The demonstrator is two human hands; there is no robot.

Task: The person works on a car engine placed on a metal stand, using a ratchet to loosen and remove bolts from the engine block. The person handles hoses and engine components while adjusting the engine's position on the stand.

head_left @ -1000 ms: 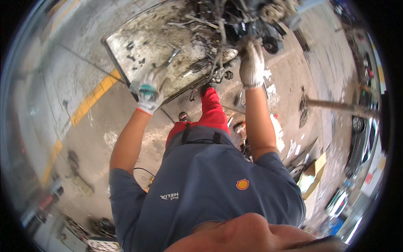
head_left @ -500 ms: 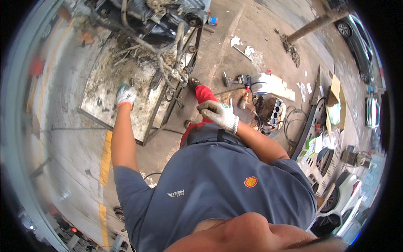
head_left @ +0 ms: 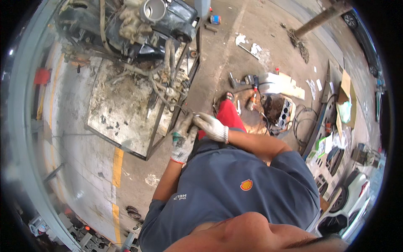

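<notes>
My two gloved hands meet in front of my waist, near the right edge of a dirty metal-topped table (head_left: 126,136). Fingers bent, my left hand (head_left: 183,136) is closed, in a soiled white glove with a green patch. My right hand (head_left: 211,127), also in a dirty white glove, curls its fingers against the left fingertips. A small pale glint shows where the fingertips come together; what they hold is too small to name. Beyond them a tangle of grimy hoses (head_left: 161,82) lies along the table edge.
A large engine assembly (head_left: 147,31) sits on the table's far end. On the floor to the right lie a cordless power tool (head_left: 247,80), an engine block (head_left: 279,111) and looped black cable (head_left: 300,126). A post (head_left: 321,20) leans farther off. Dark fragments (head_left: 113,122) dot the tabletop.
My left hand has come off the tabletop, moving right and toward me to join the right hand. My right hand has shifted slightly left and nearer. The view has tilted as well.
</notes>
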